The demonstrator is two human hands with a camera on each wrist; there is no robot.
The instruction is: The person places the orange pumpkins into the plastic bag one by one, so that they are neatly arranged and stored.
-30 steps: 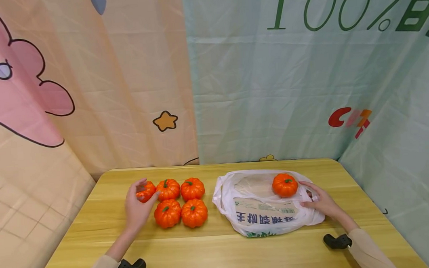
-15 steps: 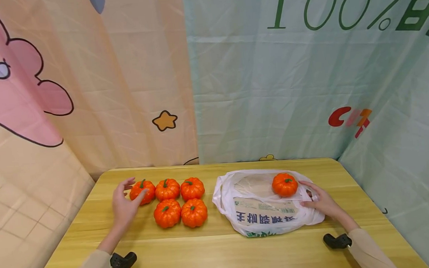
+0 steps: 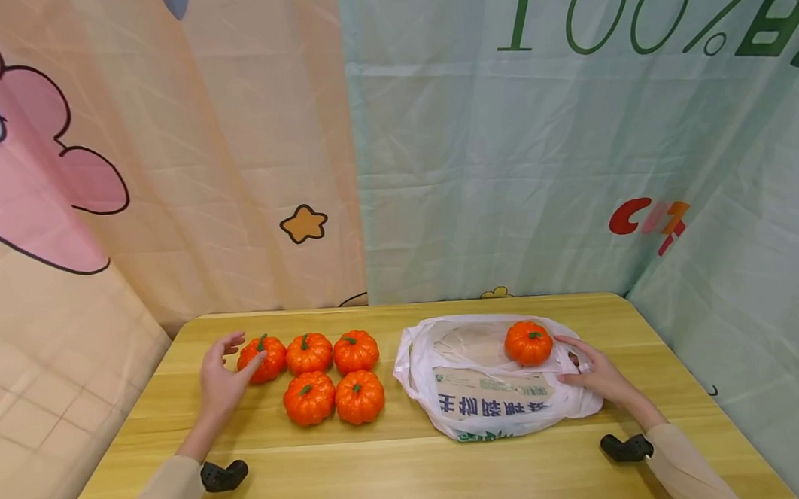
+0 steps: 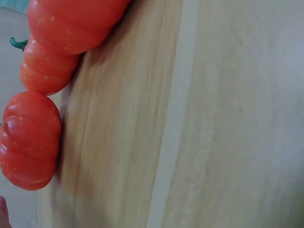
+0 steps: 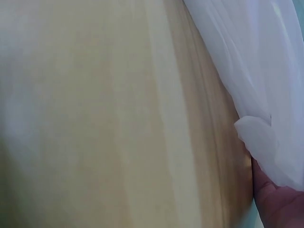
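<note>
In the head view, my left hand (image 3: 222,378) is beside the leftmost small orange pumpkin (image 3: 263,359), thumb at its near side and fingers spread past its far left. One fingertip shows at the corner of the left wrist view, apart from the nearest pumpkin (image 4: 29,140). My right hand (image 3: 603,374) holds the right edge of a white plastic bag (image 3: 419,365) lying flat with printed lettering. The bag's film (image 5: 266,61) covers part of that hand in the right wrist view. Another pumpkin (image 3: 529,344) sits on the bag, close to the right fingertips.
Several more pumpkins, including a front one (image 3: 360,397) and a back one (image 3: 355,351), sit close together between the left hand and the bag. A wooden table (image 3: 384,480) carries everything. Printed curtains (image 3: 490,162) hang behind and at the sides.
My left hand has drawn back leftward from over the leftmost pumpkin, leaving it in full view. The right hand, bag and pumpkins have stayed put; the head view has shifted slightly.
</note>
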